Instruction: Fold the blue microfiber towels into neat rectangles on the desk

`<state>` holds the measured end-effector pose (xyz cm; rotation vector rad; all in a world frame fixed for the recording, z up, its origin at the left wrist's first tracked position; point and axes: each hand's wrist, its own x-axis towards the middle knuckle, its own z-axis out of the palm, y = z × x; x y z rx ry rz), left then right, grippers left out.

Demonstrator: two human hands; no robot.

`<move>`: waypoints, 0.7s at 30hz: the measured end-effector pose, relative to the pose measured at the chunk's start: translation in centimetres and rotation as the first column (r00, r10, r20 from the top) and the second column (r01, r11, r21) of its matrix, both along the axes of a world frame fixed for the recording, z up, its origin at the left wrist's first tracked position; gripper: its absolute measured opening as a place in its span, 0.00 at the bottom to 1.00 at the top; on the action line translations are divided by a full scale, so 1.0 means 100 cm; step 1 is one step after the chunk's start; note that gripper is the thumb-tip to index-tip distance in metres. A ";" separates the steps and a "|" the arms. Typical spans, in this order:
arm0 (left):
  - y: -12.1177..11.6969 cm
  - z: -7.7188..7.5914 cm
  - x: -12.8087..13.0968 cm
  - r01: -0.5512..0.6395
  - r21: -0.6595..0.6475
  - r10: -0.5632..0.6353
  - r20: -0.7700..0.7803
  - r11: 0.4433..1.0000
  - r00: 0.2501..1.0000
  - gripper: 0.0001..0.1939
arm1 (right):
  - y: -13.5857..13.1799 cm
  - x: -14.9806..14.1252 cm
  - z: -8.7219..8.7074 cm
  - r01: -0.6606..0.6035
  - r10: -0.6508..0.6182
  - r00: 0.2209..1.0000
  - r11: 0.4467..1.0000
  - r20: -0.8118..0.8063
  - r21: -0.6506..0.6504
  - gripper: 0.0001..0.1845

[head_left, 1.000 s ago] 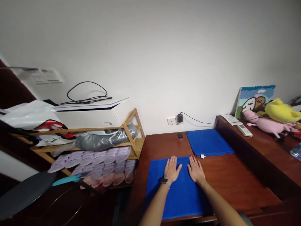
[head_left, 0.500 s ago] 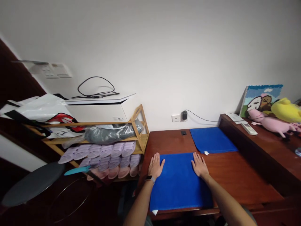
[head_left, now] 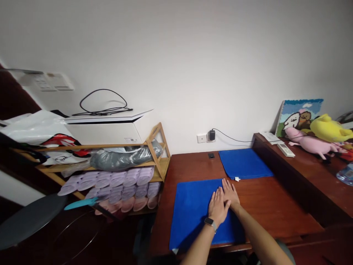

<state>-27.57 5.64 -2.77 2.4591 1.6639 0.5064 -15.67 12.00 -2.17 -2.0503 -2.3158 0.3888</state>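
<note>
A blue cloth [head_left: 190,209] lies spread flat on the reddish-brown wooden desk [head_left: 270,206], close to its front edge. My left hand [head_left: 218,208], with a watch on the wrist, rests palm down on the cloth, fingers stretched out. Right beside it, my right hand [head_left: 231,193] lies flat over the cloth's far right corner, fingers straight. The two hands touch or nearly touch. Behind them, a second blue cloth [head_left: 244,163] with a white tag lies flat near the wall.
Left of the desk stands a wooden rack [head_left: 162,165] with lilac and pink slippers [head_left: 131,178] and a white box [head_left: 107,132] on top. On the raised right ledge are a remote control [head_left: 286,150], a pink plush toy [head_left: 310,142] and a yellow plush toy [head_left: 327,128].
My left hand has moved right from the cloth's left edge to beside my right hand. My right hand stays at the far right corner. The view has shifted slightly right.
</note>
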 end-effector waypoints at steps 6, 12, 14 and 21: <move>-0.029 -0.004 -0.104 -0.212 -0.010 0.211 -0.071 0.977 0.975 0.36 | -0.003 0.000 -0.002 0.025 -0.023 0.998 0.999 -0.055 0.032 0.37; -0.067 -0.009 -0.211 -0.497 0.072 0.502 -0.125 0.865 0.856 0.38 | 0.000 0.000 0.007 0.028 -0.027 0.998 1.000 -0.059 0.004 0.37; -0.072 -0.010 -0.215 -0.500 0.083 0.507 -0.134 0.862 0.852 0.39 | -0.004 0.001 0.015 0.023 -0.024 0.996 1.000 -0.080 -0.017 0.38; -0.069 -0.011 -0.209 -0.496 0.146 0.512 -0.112 0.856 0.852 0.38 | -0.097 0.024 0.000 -0.012 0.041 0.989 0.979 -0.140 0.204 0.38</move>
